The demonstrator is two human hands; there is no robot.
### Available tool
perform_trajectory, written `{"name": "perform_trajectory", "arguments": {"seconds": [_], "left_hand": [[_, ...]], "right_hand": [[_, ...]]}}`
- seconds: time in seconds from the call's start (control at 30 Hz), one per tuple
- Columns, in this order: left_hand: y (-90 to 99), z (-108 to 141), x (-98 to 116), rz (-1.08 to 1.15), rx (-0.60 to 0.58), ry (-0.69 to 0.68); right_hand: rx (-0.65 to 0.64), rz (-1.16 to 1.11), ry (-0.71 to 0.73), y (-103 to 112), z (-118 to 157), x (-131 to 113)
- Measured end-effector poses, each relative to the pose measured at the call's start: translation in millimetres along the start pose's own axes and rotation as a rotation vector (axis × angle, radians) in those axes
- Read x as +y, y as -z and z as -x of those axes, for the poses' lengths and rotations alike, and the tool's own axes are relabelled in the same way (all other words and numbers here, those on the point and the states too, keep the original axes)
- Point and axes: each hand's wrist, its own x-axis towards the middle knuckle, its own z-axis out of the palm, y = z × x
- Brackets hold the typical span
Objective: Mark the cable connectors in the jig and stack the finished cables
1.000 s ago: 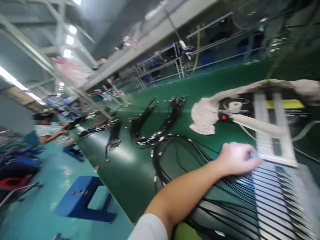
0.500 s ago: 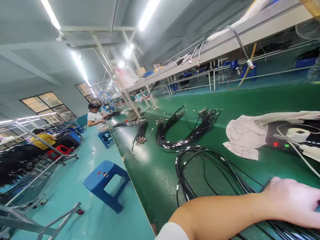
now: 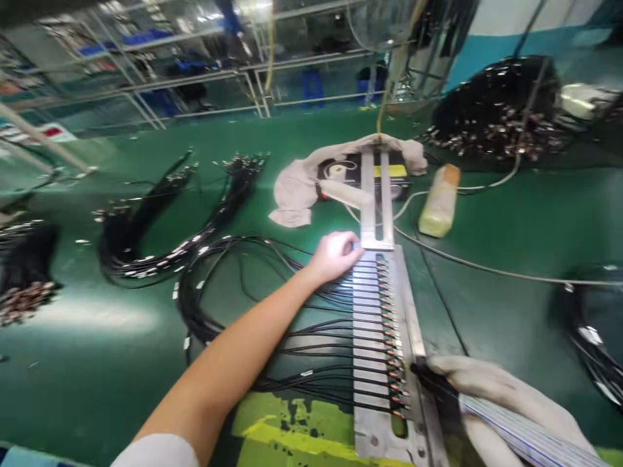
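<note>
A metal cable jig (image 3: pixel 372 337) lies lengthwise in front of me. Black cables (image 3: pixel 324 334) run into its slots from the left, and their copper-coloured ends line up along its right side. With fingers and thumb curled together, my left hand (image 3: pixel 335 256) grips the jig's far left corner. My right hand (image 3: pixel 516 402) wears a whitish glove and is closed round a tool with a black front (image 3: pixel 435 383) and a pale, blue-striped body. The tool's front is beside the jig's near right side; blur hides its exact kind and whether it touches.
Bundles of black cables (image 3: pixel 146 259) lie at left, with more at the right edge. Beyond the jig are a cloth-draped box (image 3: pixel 292 188), a whitish block (image 3: pixel 438 204) and a grey cord (image 3: pixel 467 263). A large cable pile (image 3: pixel 496 110) sits at the back right.
My view has swung right, from the aisle and stools to the bench. The jig and my gloved right hand with the tool have come into view. My left hand now shows at the jig's corner.
</note>
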Motion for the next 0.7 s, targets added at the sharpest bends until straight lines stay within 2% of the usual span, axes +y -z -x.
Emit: {"name": "perform_trajectory", "arguments": {"seconds": [0.1, 0.3, 0.7], "left_hand": [[1.1, -0.2, 0.7, 0.036, 0.013, -0.018], [2.5, -0.9, 0.5, 0.058, 0.013, -0.019], [3.8, -1.1, 1.6, 0.051, 0.001, 0.002]], "right_hand": [[-0.081, 0.037, 0.025, 1.9, 1.8, 4.2], [-0.012, -0.064, 0.013, -3.8, 1.7, 3.4], [-0.012, -0.093, -0.023, -3.9, 1.7, 3.4]]}}
